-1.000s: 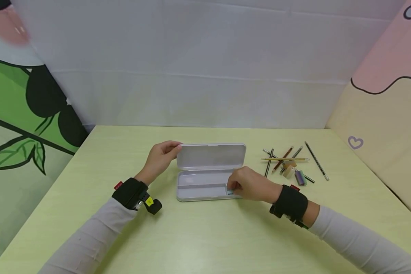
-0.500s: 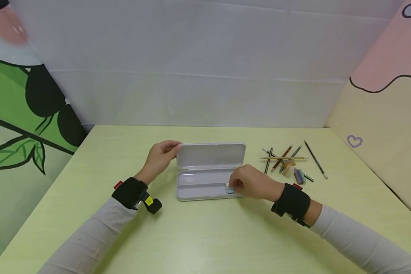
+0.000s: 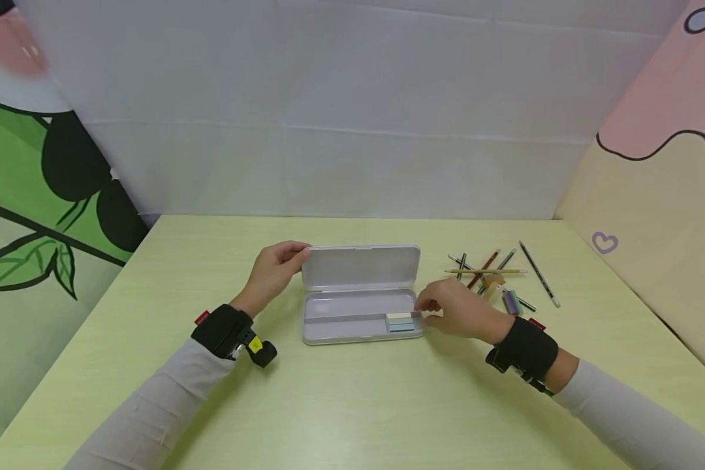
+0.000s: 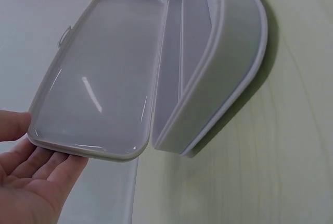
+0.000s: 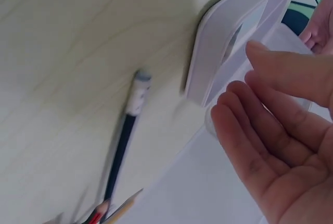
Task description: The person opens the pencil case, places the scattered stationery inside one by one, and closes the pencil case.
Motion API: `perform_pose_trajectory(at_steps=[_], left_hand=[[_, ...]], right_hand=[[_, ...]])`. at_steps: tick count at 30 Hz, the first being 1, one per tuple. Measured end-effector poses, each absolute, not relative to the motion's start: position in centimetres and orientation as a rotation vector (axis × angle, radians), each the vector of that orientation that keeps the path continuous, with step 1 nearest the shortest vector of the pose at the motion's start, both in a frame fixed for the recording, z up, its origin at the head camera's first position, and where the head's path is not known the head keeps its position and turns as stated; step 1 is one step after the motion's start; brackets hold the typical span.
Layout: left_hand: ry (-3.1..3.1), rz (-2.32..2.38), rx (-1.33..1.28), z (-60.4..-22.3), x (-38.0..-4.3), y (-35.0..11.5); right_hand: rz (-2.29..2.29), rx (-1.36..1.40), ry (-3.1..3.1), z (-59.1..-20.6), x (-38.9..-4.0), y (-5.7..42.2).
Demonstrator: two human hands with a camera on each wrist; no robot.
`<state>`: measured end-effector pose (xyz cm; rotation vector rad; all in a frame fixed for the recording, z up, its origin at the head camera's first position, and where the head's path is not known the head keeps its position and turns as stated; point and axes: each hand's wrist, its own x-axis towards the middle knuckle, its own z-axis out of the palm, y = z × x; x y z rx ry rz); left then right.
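Observation:
A pale grey pencil case lies with its lid raised. My left hand holds the lid's left corner; in the left wrist view the thumb is in front of the lid and the fingers are behind. White and light-blue blocks, seemingly erasers, lie in the front right compartment. Just off the case's right end is my right hand. Its fingers are loosely bent with nothing between them, as the right wrist view of that hand shows.
Right of the case lies a loose heap of several pencils, with a purple-and-green block and tan wooden pieces. One dark pencil lies apart on the table. A white cloth wall stands behind.
My right hand has let go of the blocks in the case and drawn away to the right, uncovering them. The left hand has stayed on the lid.

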<state>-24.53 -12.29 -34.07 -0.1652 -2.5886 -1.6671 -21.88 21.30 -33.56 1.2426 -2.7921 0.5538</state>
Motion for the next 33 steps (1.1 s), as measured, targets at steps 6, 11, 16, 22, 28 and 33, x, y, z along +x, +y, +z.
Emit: perform_pose_trajectory(at_steps=[6,11,16,22,28,33], left_hand=[[-2.597,-1.682,-0.172,-33.9,-24.4,-12.4],[-2.595,-1.67,-0.195,-33.7,-24.3,-12.4],[-2.586,-1.677,-0.204,-33.7,-24.3,-12.4],[-2.607,-1.625,-0.189,-33.9,-23.5,-13.6],[-2.613,-1.622,-0.16,-33.8,-23.1,-14.1],[-2.61,-1.621,-0.159,-33.8,-23.2,-14.0]], right_hand=[[0.585,0.924,-2.795,-33.3,-21.4,23.9],[0.692,0.654,-2.785,-32.6,-21.4,26.7],[0.762,0.456,-2.739,-33.2,-21.9,30.3],[0.804,0.273,-2.82,-34.8,-22.6,32.8],[0.789,0.162,-2.971,-35.3,-22.9,33.1],[0.733,0.129,-2.978,-36.0,-23.0,32.7]])
